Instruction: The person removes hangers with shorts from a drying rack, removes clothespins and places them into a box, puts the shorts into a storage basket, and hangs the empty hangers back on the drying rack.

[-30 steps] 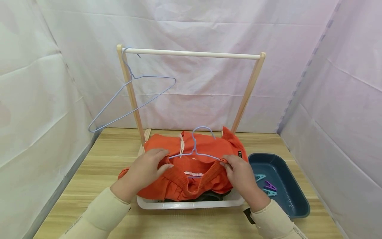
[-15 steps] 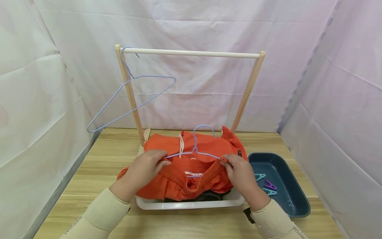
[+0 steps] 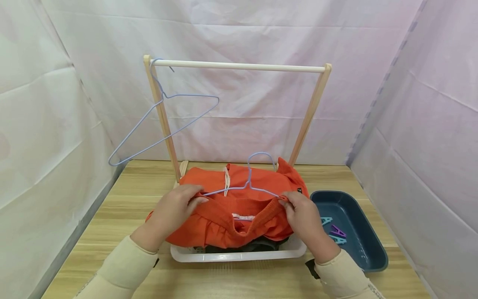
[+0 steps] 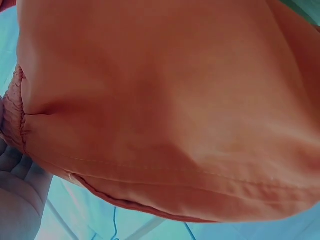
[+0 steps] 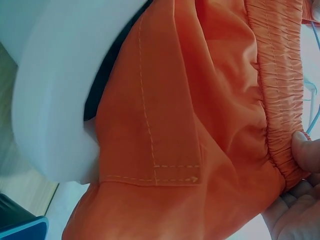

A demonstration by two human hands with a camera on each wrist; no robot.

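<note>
A pair of orange pants (image 3: 218, 228) with a gathered elastic waistband (image 5: 277, 75) spreads over the white basket. A light blue wire hanger (image 3: 249, 183) sits inside the waist opening, its hook standing above the fabric. My left hand (image 3: 169, 214) grips the waistband at its left corner, near one hanger shoulder. At the opposite corner my right hand (image 3: 308, 220) pinches the waistband, its thumb (image 5: 305, 150) lying on the gathers in the right wrist view. Both hanger ends are hidden by cloth and fingers. In the left wrist view, the orange cloth (image 4: 150, 115) covers most of the frame.
Behind stands a wooden rack with a white rail (image 3: 239, 66); another blue hanger (image 3: 190, 124) hangs at its left end. The white basket (image 3: 239, 256) holds dark cloth (image 3: 257, 245) too. On the right, a dark blue tray (image 3: 367, 236) contains several clothespins (image 3: 337, 232).
My left hand has moved left, drawing the waistband wider. The hanger has shifted slightly right and up. My right hand has barely moved, still pinching its corner.
</note>
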